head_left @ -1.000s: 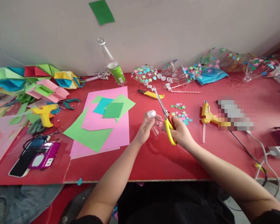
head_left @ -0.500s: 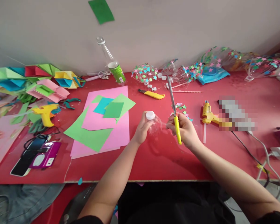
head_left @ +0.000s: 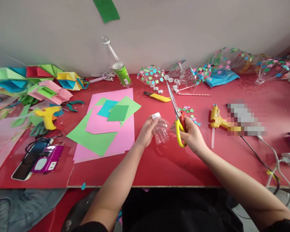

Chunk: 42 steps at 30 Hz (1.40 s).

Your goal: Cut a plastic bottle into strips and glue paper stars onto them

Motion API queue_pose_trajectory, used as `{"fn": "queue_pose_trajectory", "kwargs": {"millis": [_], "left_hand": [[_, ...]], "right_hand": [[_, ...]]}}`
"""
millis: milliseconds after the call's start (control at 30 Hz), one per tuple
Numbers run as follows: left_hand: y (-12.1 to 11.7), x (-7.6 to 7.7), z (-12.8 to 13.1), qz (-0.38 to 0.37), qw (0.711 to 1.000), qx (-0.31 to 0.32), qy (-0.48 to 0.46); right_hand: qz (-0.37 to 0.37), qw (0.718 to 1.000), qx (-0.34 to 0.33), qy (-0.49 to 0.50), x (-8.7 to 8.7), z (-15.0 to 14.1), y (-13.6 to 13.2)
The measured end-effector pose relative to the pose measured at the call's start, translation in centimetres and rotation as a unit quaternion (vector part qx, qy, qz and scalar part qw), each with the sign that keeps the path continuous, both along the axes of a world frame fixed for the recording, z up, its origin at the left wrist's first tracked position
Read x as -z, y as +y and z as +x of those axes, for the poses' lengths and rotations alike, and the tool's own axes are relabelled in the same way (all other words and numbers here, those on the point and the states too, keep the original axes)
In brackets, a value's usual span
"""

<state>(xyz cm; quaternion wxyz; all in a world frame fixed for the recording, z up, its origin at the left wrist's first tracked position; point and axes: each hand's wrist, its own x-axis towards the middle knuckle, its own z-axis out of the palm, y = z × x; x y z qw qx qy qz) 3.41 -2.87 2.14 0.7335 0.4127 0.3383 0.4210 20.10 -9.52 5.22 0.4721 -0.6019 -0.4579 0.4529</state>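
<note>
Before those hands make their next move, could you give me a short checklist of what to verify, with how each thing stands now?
1. Left hand grips the clear plastic bottle piece near its white cap: ok.
2. Right hand holds the scissors by the handles: ok.
3. Scissors' tips point away from the left hand, toward the wall: ok.
4. Right hand touching the clear plastic bottle piece: cannot tell.
5. Paper stars well away from the right hand: not ok, they lie close beyond it.
6. Right-side yellow glue gun apart from both hands: ok.
</note>
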Motion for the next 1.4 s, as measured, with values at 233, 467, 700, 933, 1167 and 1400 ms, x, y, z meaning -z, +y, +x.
{"fn": "queue_pose_trajectory", "kwargs": {"millis": [233, 467, 700, 933, 1167, 1400], "left_hand": [[-0.2, 1.1, 0.0, 0.051, 0.997, -0.005, 0.055], [-0.9, 1.4, 0.4, 0.061, 0.998, 0.021, 0.026], [-0.7, 1.3, -0.1, 0.056, 0.996, 0.064, 0.006], [-0.5, 1.2, -0.5, 0.097, 0.991, 0.089, 0.025], [-0.6, 0.4, -0.2, 0.086, 0.994, 0.066, 0.013], [-0.5, -1.1, -0.6, 0.035, 0.995, 0.040, -0.088]], "right_hand": [[-0.007, 0.999, -0.040, -0.002, -0.8, -0.3, -0.4], [-0.014, 0.999, -0.028, -0.032, -0.1, -0.8, -0.3], [-0.017, 0.995, 0.005, 0.100, -0.1, -0.6, -0.2], [-0.020, 0.989, 0.025, 0.146, -0.4, -0.3, 0.2], [-0.042, 0.990, -0.010, 0.133, -0.3, -0.3, 0.1], [-0.012, 0.999, 0.028, 0.026, 0.0, -0.1, 0.2]]}}
